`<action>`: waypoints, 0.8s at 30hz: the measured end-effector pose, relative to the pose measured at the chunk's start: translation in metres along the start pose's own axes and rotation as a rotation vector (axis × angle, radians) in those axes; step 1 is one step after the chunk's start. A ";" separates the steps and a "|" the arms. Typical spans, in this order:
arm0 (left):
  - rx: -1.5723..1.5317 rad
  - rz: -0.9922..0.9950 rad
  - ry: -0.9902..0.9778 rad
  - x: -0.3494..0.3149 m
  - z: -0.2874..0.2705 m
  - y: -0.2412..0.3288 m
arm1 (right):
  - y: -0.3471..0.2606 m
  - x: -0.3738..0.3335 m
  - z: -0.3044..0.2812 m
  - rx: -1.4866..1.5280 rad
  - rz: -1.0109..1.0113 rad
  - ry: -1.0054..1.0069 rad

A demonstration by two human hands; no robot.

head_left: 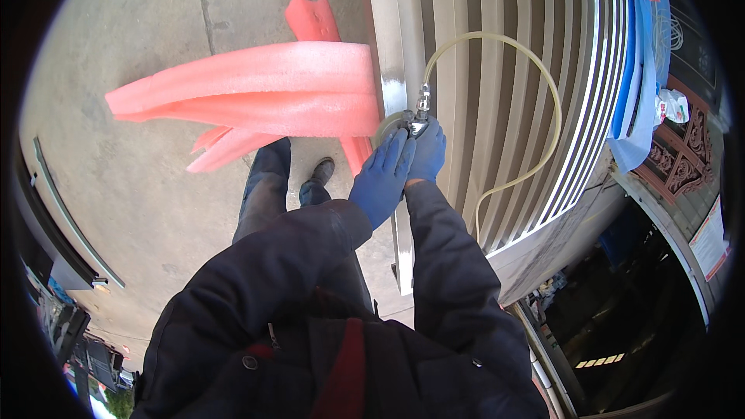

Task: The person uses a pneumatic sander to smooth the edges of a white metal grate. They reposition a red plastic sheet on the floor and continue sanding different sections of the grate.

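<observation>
Both my hands, in blue gloves, are close together over the edge of a slatted metal panel. My right hand [427, 154] wraps round the body of a small air sander [419, 126], whose metal hose fitting points away from me. Pressed against it from the left is my left hand [379, 181], its fingers closed over the tool's near side. A pale round disc shows partly beside the fingers, at the bright metal edge bar [393, 70] of the panel. From the fitting, a clear yellowish air hose [556, 93] loops over the slats [489, 70].
Long pink foam strips [256, 81] lie left of the panel, reaching its edge and near a shoe [323, 170]. Blue sheeting [632, 151] and ornate brown metalwork [683, 155] stand at the right. A thin metal strip [66, 206] lies on the concrete floor [132, 23].
</observation>
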State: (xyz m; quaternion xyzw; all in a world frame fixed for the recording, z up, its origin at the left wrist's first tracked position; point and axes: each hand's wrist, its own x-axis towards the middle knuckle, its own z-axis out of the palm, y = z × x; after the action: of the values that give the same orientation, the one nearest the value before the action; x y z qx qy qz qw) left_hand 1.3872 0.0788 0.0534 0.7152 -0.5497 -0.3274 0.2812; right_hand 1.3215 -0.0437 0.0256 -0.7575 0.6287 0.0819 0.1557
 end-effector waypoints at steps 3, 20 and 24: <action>0.166 0.012 0.014 0.021 0.000 -0.016 | -0.006 0.018 0.005 0.041 0.016 -0.022; 0.225 0.111 -0.162 -0.044 0.051 0.013 | 0.090 -0.048 0.031 0.009 -0.055 0.073; 0.250 0.171 -0.243 -0.074 0.057 0.029 | 0.106 -0.084 0.023 -0.034 0.112 -0.064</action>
State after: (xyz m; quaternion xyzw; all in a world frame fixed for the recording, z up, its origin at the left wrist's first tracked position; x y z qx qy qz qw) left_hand 1.3120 0.1409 0.0509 0.6506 -0.6747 -0.3154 0.1483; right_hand 1.2032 0.0252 0.0172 -0.7207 0.6633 0.1252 0.1579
